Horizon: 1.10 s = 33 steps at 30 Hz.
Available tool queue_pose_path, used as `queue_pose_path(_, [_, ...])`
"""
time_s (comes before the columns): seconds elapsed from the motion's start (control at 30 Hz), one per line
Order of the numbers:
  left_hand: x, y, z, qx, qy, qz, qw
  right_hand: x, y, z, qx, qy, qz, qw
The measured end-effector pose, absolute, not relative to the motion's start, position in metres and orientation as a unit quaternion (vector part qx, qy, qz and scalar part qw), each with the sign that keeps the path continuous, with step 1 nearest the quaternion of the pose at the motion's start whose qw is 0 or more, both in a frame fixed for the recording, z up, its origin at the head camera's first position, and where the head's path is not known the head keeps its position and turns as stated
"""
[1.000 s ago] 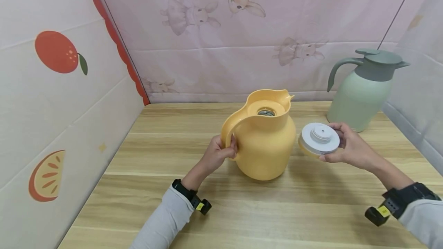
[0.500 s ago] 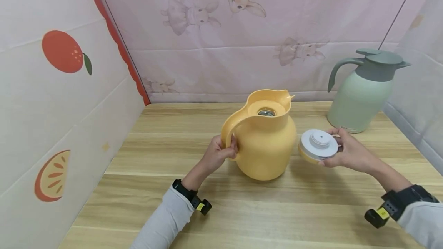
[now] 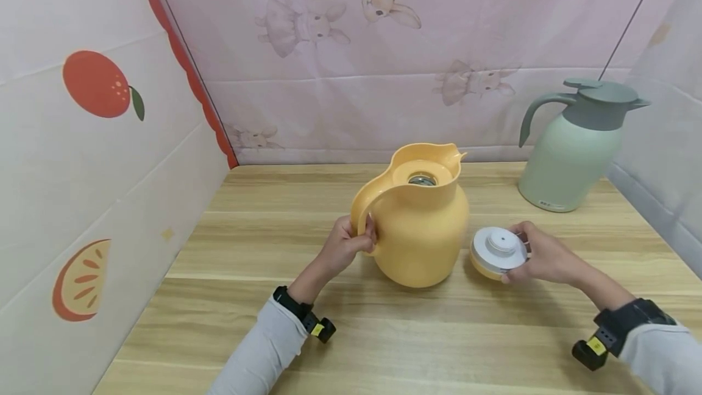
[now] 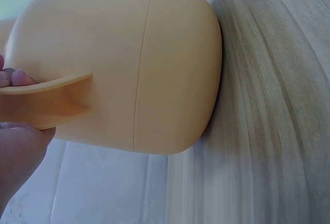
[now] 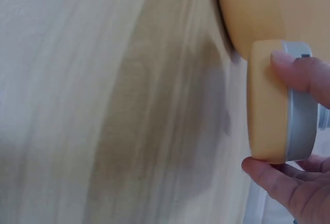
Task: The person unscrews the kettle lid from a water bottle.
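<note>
A yellow thermos jug (image 3: pixel 419 230) stands on the table with its round mouth uncovered. Its handle (image 4: pixel 46 102) is gripped low down by my left hand (image 3: pixel 345 242), fingers wrapped around it. To the jug's right, my right hand (image 3: pixel 540 258) pinches the jug's lid (image 3: pixel 498 252) by the rim between thumb and fingers. The lid is upside down, its white stepped underside facing up and its yellow top (image 5: pixel 267 105) facing down. In the right wrist view a small gap shows between the lid and the table.
A green thermos jug (image 3: pixel 573 151) with a grey-green lid and handle stands at the back right of the wooden table (image 3: pixel 263 218). A pink printed curtain (image 3: pixel 329 102) closes off the back, with pale printed sheets at both sides.
My right hand has lowered the lid toward the table and drawn it slightly nearer to me. The left hand and the yellow jug have stayed in place.
</note>
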<state>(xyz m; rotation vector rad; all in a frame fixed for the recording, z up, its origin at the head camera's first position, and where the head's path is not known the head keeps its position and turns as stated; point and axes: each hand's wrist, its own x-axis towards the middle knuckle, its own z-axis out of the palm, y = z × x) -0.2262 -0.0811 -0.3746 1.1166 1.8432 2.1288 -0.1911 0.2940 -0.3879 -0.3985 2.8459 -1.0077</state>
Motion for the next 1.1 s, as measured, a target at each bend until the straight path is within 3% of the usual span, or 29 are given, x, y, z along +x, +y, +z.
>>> queue_pose_path(0.8, [-0.227, -0.079, -0.377, 0.379, 0.592, 0.709, 0.053, -0.194, 0.284, -0.403, -0.117, 0.939, -0.306, 0.106])
queue_pose_path(1.1, [-0.222, -0.074, -0.376, 0.345, 0.601, 0.721, 0.012, -0.195, 0.286, -0.404, -0.124, 0.939, -0.301, 0.114])
